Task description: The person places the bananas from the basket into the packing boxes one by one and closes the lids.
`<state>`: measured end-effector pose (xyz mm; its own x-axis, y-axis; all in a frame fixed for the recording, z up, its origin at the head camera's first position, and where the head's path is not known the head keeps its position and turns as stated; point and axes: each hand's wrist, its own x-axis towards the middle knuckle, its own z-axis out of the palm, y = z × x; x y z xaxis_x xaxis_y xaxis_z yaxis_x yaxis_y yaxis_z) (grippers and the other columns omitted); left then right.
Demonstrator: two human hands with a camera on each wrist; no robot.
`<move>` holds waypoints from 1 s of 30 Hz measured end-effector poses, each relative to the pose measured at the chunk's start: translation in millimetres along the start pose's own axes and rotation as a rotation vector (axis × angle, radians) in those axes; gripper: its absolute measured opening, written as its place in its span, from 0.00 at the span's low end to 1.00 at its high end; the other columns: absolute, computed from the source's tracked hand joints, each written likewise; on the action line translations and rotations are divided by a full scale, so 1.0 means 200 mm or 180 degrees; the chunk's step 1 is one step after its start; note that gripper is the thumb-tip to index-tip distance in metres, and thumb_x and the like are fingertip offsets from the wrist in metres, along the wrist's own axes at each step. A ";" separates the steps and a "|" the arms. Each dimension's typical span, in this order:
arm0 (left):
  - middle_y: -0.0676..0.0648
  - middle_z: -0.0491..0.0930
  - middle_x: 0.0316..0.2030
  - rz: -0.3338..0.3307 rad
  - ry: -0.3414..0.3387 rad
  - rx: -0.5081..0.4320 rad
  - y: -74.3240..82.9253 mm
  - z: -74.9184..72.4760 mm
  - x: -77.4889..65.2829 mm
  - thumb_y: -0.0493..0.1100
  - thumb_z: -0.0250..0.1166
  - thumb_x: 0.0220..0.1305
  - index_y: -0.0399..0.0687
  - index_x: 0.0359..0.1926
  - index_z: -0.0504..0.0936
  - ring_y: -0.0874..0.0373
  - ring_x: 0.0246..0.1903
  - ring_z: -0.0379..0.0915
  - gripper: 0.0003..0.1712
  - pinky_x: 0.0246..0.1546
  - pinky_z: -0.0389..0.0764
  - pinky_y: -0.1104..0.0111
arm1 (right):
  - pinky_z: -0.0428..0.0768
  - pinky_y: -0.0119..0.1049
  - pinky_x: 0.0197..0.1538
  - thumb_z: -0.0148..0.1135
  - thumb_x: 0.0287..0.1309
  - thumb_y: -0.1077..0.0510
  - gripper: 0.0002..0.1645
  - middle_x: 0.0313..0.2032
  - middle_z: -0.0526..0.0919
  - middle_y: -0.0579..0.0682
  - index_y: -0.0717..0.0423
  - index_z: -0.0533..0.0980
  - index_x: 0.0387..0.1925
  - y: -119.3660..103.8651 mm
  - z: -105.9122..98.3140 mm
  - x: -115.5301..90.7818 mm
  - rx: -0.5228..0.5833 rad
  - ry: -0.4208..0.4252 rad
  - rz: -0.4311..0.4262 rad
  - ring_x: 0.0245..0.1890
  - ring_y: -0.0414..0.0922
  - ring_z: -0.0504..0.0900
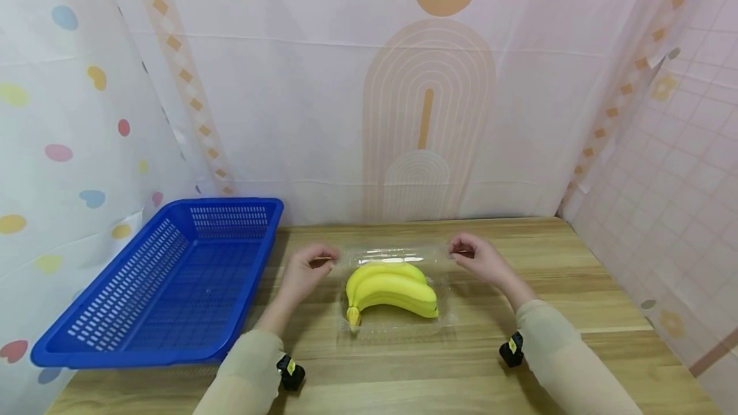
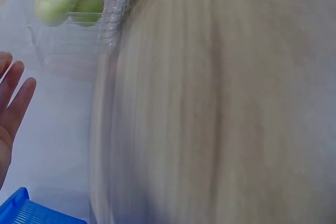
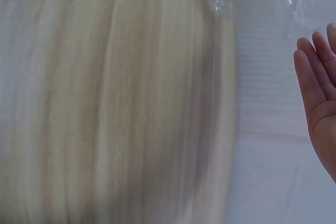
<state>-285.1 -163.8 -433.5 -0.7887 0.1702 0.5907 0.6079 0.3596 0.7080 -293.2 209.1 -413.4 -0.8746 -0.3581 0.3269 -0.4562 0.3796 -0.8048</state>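
A bunch of yellow bananas point(image 1: 392, 290) lies in a clear plastic box point(image 1: 398, 337) on the table. The box's clear lid point(image 1: 398, 253) is raised along the far side, its shiny edge between the two hands. My left hand point(image 1: 302, 271) pinches the lid's left edge between thumb and forefinger. At the opposite edge, my right hand point(image 1: 481, 262) pinches it the same way. Both wrist views show the other fingers point(image 2: 21, 103) extended beside the lid, while thumbs and forefingers fall outside those views. Banana ends point(image 2: 55, 9) show through the ridged wall in the left wrist view.
A large blue plastic basket point(image 1: 254, 280) with slotted sides stands on the left of the wooden table point(image 1: 576, 312). Patterned cloth point(image 1: 288, 101) hangs behind the table and along both sides. Each wrist carries a small black camera point(image 1: 291, 373).
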 end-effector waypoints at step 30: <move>0.44 0.87 0.37 0.1666 -0.0423 0.1336 -0.02 -0.04 -0.07 0.21 0.76 0.39 0.41 0.29 0.85 0.48 0.39 0.84 0.17 0.40 0.85 0.60 | 0.81 0.50 0.50 0.72 0.48 0.74 0.18 0.43 0.85 0.50 0.48 0.78 0.29 0.08 0.01 -0.03 -0.1176 -0.0186 -0.1256 0.46 0.51 0.82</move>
<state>-275.0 -174.8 -441.7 -0.4216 0.5202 0.7427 0.8462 0.5200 0.1161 -294.5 215.9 -430.1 -0.6194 -0.5770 0.5323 -0.7846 0.4774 -0.3955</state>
